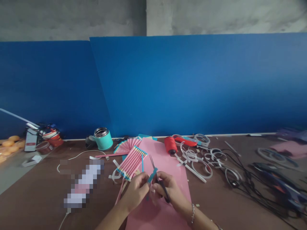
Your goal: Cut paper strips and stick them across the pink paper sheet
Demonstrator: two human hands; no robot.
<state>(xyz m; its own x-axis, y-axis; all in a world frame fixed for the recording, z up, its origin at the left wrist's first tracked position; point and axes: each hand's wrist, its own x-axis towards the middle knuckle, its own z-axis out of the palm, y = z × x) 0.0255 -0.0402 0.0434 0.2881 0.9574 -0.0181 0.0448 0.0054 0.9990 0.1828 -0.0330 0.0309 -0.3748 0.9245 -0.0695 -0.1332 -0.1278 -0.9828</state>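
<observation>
Blue panel [192, 86] fills most of my view, standing at the table's far edge, grey wall [216, 16] showing above it. Brown table [43, 204] runs the full width below. On it, dead ahead, a big pink sheet [176, 166], both hands over it. Far R: dark tool [280, 185], too blurry to ID, black cables [249, 177] near it. Btwn those & the sheet, white strips [195, 173], mostly curled in loops.

Pleated pink paper w/ blue & yellow edging [133, 162] lies just past my L hand [137, 188]; a pink fan [128, 145] sits right behind it. My L thumb & index are pressed tog. on the blue strip. R hand [169, 185], silver bracelet [192, 213] at the wrist, has its fingers curled round the scissors; can't tell if the tips touch the strip too.

Teal cup [103, 140] is back L, by the panel. Red spool [170, 145] is on the sheet's far R edge. Scissors [164, 191] point up & away from me, dark handles in my R grip. Smallest: blue strip [152, 175], held btwn my hands, above the sheet, overlapping the blades in view.
</observation>
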